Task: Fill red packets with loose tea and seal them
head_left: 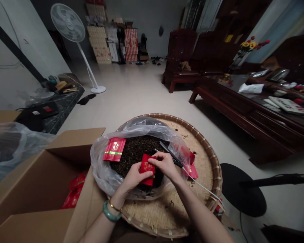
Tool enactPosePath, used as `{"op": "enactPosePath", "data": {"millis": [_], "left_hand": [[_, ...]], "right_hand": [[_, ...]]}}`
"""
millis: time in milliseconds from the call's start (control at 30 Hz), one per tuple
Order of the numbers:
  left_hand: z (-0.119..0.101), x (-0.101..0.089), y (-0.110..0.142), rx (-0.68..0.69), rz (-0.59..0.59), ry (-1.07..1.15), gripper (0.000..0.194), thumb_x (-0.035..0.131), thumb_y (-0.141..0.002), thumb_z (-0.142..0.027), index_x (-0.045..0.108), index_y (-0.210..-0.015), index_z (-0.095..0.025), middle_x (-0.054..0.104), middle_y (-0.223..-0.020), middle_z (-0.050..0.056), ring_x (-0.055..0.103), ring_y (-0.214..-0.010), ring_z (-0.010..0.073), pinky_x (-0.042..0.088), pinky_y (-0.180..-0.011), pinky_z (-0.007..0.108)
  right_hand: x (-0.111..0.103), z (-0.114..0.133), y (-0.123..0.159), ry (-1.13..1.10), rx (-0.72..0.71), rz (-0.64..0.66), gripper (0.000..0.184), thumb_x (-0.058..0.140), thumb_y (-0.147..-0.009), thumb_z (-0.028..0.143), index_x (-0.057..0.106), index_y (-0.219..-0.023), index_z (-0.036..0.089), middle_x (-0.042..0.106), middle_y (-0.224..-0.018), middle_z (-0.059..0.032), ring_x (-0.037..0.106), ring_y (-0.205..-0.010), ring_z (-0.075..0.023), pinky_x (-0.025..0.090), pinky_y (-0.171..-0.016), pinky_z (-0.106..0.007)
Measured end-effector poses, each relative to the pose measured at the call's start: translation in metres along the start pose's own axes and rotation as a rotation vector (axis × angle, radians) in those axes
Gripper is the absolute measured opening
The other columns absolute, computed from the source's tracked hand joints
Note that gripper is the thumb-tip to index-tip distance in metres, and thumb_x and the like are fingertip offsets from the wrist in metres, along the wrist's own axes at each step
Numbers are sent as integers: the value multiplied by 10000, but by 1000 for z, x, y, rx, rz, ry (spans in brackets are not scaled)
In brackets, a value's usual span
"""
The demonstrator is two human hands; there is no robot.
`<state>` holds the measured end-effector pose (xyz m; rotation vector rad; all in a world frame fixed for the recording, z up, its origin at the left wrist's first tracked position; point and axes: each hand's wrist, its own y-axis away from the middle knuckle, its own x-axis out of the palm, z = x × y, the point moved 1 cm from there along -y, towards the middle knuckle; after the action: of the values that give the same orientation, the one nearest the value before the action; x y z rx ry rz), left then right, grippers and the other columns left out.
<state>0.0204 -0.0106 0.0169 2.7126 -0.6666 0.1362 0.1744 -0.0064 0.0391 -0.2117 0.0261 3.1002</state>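
Both hands are on a small red tea packet with gold lettering, over the open bag. My left hand grips its left side, thumb across the front. At its upper right, the fingers of my right hand pinch the edge. Dark loose tea leaves fill a clear plastic bag under the hands. Another red packet with a green-yellow stripe lies at the bag's left. Beside my right hand rests a black tong-like device with a white cord. More red packets lie right of the bag.
The bag sits on a round woven bamboo tray with scattered leaves. An open cardboard box at left holds red packets. A black round stand base is at right. Beyond are a dark wooden table and a white fan.
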Motion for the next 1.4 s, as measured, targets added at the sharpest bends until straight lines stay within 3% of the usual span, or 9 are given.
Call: {"op": "enactPosePath", "data": {"millis": [200,300,467,633,833,1033,1200,1300,1400], "left_hand": [[-5,-1,-2,80,-15,-188,307,723,-630,-269,665,-869,-85,700,-787,48,632,-704,190,484,-664,276],[-9,1,-1,93,13,-304,261,727,-609,-228,675,-827,-94,705,-781,46,636,-737,203,483,-713,291],[-9,5,1,-35,91,-24,438,765,-604,-384,605,-913,-119,706,-810,64,676,-709,219,516,-677,314],[-3,8,1,-141,55,244,525,637,-696,-596,566,-878,-108,689,-672,82,686,-591,219,519,-562,284],[-3,7,0,-148,57,270,504,690,-674,-549,590,-871,-96,694,-712,80,697,-619,211,523,-583,256],[-1,9,-2,-151,87,213,505,811,-587,-385,585,-934,-96,700,-853,110,705,-683,231,545,-586,275],[-2,5,-1,-157,25,257,517,798,-612,-370,597,-1012,-110,645,-1130,179,704,-723,215,555,-573,267],[-4,2,0,-142,-5,276,520,801,-608,-355,602,-1022,-111,617,-1187,186,703,-731,213,562,-580,272],[-5,3,1,-123,-20,289,540,810,-596,-336,601,-1041,-111,601,-1212,190,702,-744,216,566,-592,280]], "right_hand": [[1,14,4,250,-205,98,173,715,-699,298,710,-831,187,691,-808,-30,615,-738,-158,459,-683,-261],[0,19,2,427,-308,180,169,672,-768,344,705,-749,179,662,-723,-24,587,-669,-136,421,-623,-236],[-1,15,-9,541,-370,245,327,586,-837,418,671,-643,169,618,-619,-13,527,-571,-108,354,-538,-214],[0,8,-13,524,-314,216,373,569,-839,451,659,-614,167,591,-552,1,490,-523,-97,313,-495,-206],[1,-2,-14,429,-153,147,411,576,-822,453,632,-550,151,542,-482,28,427,-460,-77,270,-458,-205],[0,-4,-15,457,-162,128,426,528,-849,463,640,-571,161,539,-488,29,431,-471,-84,285,-462,-208],[-32,-13,-18,638,-268,-186,276,495,-880,402,670,-875,188,661,-842,-55,576,-811,-198,431,-734,-298],[-49,-28,-15,889,-262,-161,446,618,-794,380,548,-1194,197,605,-1066,-121,543,-976,-271,435,-820,-386],[-53,-43,-9,1086,-179,-113,634,672,-741,311,433,-1314,183,558,-1126,-155,536,-978,-301,447,-793,-404]]}}
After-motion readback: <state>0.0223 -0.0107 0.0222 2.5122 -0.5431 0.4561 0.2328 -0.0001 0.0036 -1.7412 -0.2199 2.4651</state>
